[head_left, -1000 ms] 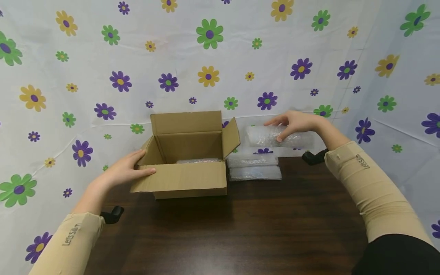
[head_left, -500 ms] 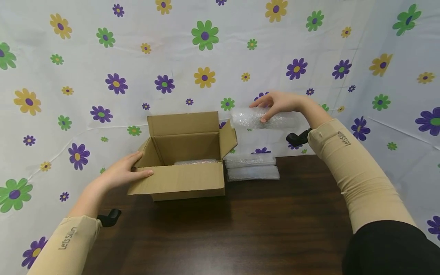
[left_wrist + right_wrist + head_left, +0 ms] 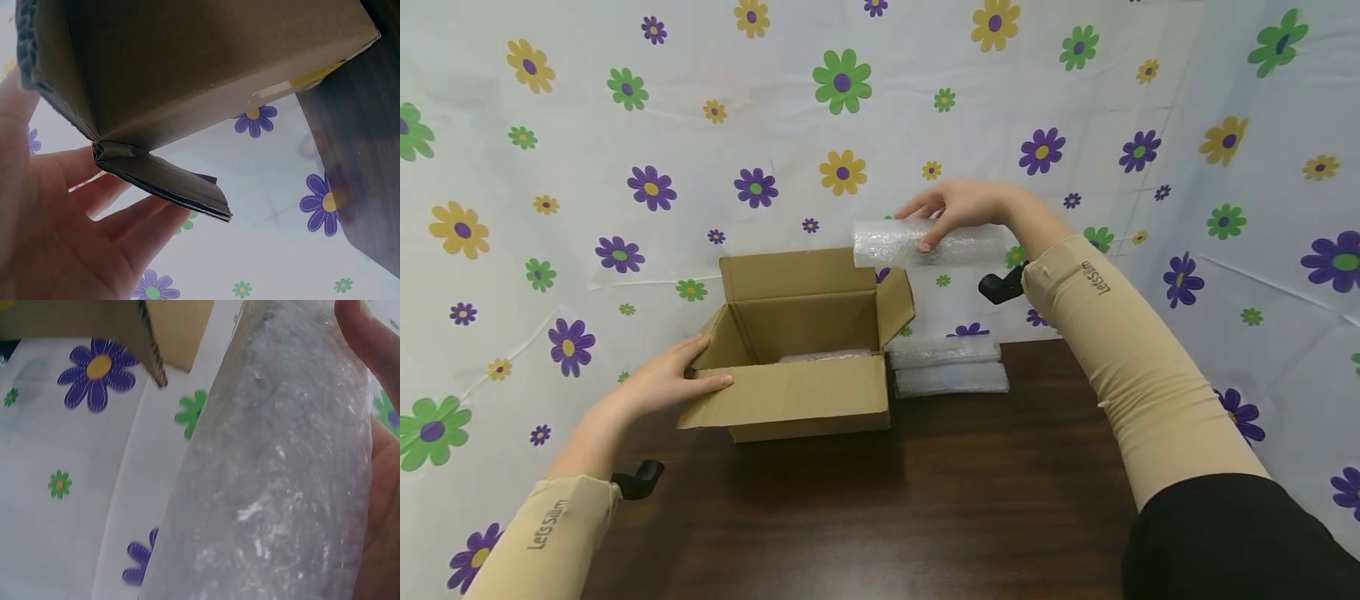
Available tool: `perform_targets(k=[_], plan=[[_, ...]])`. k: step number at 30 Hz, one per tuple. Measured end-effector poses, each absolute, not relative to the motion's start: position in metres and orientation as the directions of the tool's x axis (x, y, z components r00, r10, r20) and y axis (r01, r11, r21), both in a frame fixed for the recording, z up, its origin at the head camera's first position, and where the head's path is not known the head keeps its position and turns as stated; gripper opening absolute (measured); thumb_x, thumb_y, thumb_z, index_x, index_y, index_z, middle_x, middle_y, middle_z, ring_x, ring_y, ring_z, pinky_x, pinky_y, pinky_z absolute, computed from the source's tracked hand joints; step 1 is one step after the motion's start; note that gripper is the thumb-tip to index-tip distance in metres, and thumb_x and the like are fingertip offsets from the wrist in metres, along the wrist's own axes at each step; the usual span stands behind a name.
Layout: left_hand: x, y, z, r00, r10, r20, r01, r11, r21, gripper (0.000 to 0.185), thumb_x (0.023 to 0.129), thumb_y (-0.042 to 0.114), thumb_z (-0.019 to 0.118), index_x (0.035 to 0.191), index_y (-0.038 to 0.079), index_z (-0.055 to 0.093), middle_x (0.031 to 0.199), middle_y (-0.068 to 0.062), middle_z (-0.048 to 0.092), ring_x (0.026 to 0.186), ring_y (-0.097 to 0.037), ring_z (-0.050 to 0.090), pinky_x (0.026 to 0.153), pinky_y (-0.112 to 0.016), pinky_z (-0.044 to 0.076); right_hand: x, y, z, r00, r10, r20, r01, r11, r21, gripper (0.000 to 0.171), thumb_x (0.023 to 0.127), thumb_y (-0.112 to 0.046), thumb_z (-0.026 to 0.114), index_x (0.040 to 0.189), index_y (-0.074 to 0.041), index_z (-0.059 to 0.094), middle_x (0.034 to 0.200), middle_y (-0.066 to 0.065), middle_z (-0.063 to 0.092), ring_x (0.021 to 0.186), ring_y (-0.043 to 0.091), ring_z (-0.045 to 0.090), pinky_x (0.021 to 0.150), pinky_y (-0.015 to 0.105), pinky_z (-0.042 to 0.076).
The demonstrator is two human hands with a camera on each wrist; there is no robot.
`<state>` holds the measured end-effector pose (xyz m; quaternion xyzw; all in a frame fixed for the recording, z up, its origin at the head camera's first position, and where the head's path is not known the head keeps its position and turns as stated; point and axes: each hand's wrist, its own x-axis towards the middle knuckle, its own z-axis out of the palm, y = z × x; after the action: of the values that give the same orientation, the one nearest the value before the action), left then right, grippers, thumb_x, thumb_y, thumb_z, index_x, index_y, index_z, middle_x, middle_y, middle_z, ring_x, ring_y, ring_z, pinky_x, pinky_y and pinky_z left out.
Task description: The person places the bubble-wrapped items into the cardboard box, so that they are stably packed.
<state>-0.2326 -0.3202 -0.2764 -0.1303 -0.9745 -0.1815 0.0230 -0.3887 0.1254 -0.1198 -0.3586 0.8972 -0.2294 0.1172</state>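
An open cardboard box (image 3: 811,421) stands on the dark table with its flaps spread. My left hand (image 3: 658,379) grips its left corner, thumb over the front flap (image 3: 797,392) and fingers behind the left side flap (image 3: 162,178). In mid-air above the box's right side, my right hand (image 3: 966,208) holds a clear roll of bubble wrap (image 3: 887,243) from above. That roll (image 3: 275,462) lies along the palm in the right wrist view. Inside the box, part of another bubble-wrapped thing (image 3: 827,356) shows; the front flap hides the rest.
Two more bubble-wrap bundles (image 3: 951,377) lie side by side on the table (image 3: 970,492), close to the box's right wall. The box's right flap (image 3: 895,304) sticks up below the held roll. A flower-print sheet (image 3: 685,108) hangs behind and at the sides.
My right hand has carried the bubble-wrap roll up and to the left, from over the bundles to above the box's right flap. The left hand keeps its hold on the box.
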Motion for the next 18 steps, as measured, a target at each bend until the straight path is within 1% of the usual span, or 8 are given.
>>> perform_targets(k=[7,13,18], plan=[[-0.234,-0.320,-0.275,-0.964,0.250,0.092,0.266,0.897,0.354,0.094,0.090,0.050,0.063,0.148,-0.012,0.022,0.150,-0.036,0.020,0.137,-0.054,0.018,0.109,-0.065,0.019,-0.385,0.092,-0.117,-0.702,-0.709,-0.075,-0.590,0.637,-0.496,0.068,0.077,-0.040,0.082,0.139,-0.028,0.055,0.146,0.011,0.044,0.133,0.024,0.039,0.109,0.045,0.032],[-0.233,-0.321,-0.276,-0.963,0.251,0.096,0.269,0.901,0.339,0.094,0.090,0.050,0.064,0.147,-0.012,0.023,0.149,-0.037,0.022,0.136,-0.054,0.019,0.108,-0.065,0.020,-0.382,0.061,-0.124,-0.675,-0.737,-0.039,-0.624,0.597,-0.504,0.067,0.076,-0.040,0.082,0.137,-0.029,0.057,0.144,0.009,0.048,0.134,0.020,0.041,0.109,0.040,0.035],[-0.232,-0.321,-0.278,-0.963,0.252,0.095,0.269,0.900,0.342,0.094,0.090,0.050,0.064,0.147,-0.012,0.023,0.149,-0.037,0.022,0.136,-0.054,0.020,0.108,-0.065,0.020,-0.381,0.039,-0.132,-0.652,-0.758,-0.018,-0.650,0.572,-0.500,0.066,0.076,-0.038,0.082,0.136,-0.028,0.058,0.143,0.008,0.049,0.133,0.019,0.042,0.108,0.040,0.035]])
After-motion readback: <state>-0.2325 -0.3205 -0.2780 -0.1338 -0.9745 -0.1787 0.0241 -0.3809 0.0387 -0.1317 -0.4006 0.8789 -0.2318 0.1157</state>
